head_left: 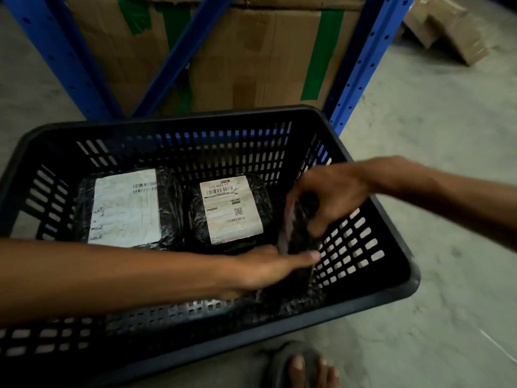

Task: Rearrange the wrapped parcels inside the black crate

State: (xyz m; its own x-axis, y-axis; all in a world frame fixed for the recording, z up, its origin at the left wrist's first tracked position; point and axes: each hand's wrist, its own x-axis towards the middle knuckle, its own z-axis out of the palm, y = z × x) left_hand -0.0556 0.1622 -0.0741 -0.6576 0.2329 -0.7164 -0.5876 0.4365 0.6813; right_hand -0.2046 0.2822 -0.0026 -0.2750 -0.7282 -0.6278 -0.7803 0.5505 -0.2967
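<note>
Overhead: large brown cardboard carton [251, 57] patched with green tape, behind blue perforated steel rack uprights [361, 65], on grey concrete floor [447, 163]. More brown cardboard boxes [447, 29] at far right on floor.

Black slotted plastic crate [179, 135] on floor in front of rack, tilted slightly in view. Holds three black film-wrapped parcels.

Left black wrapped parcel with wide white label [126, 208]: flat on crate bottom, label up, near left wall. Middle black wrapped parcel with white barcode label marked "J10-BAL17" [232, 208]: flat, label up, just beside left one, small gap between. Third smaller black wrapped parcel [299, 242]: stood on edge, tilted, at right end of crate close to right slotted wall.

Left hand [268, 268]: forearm crosses over near crate rim; fingers extended and held together, tips against lower near side of third parcel. Right hand [327, 194]: reaches in from right over rim; fingers curled, thumb and fingertips pinching upper end of third parcel. Motion blur; exact finger placement unclear.

Foot in dark sandal [299, 368] on floor just below near crate wall.
</note>
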